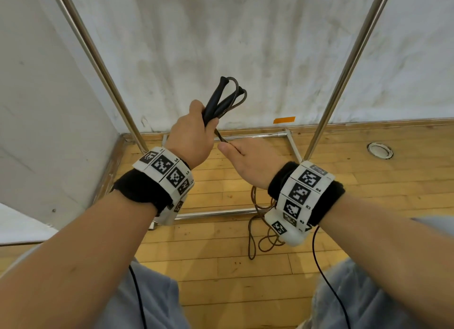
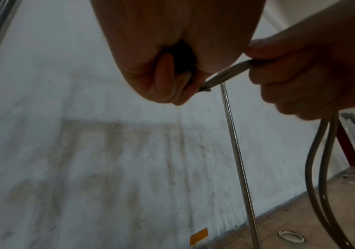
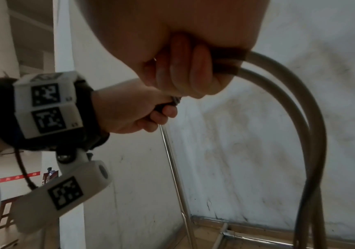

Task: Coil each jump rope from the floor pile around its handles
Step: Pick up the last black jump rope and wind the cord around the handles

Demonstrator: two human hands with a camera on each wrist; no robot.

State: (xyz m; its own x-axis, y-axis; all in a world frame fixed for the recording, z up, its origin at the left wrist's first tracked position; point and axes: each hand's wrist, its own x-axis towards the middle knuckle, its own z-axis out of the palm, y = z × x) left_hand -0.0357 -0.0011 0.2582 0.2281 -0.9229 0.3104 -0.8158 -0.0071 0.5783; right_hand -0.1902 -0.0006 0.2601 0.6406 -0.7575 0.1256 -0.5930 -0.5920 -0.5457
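Head view: left hand [image 1: 190,134] raised before the wall [image 1: 270,46], fingers wrapped around both black handles [image 1: 218,100] of the jump rope; right hand [image 1: 253,161] just beside it, pinching the brown cord [image 1: 222,138], remaining cord heaped on the wooden floor [image 1: 368,193] below. Left wrist view: fingers [image 2: 166,80] curled tight on a dark handle end, cord [image 2: 225,75] taut across to the right hand. Right wrist view: fingers [image 3: 193,70] closed over two cord strands [image 3: 296,104] arching downward.

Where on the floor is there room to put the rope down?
Bare wooden floor lies right of the loose rope loops, and inside the metal frame base near the wall. It is crowded where the loops lie.
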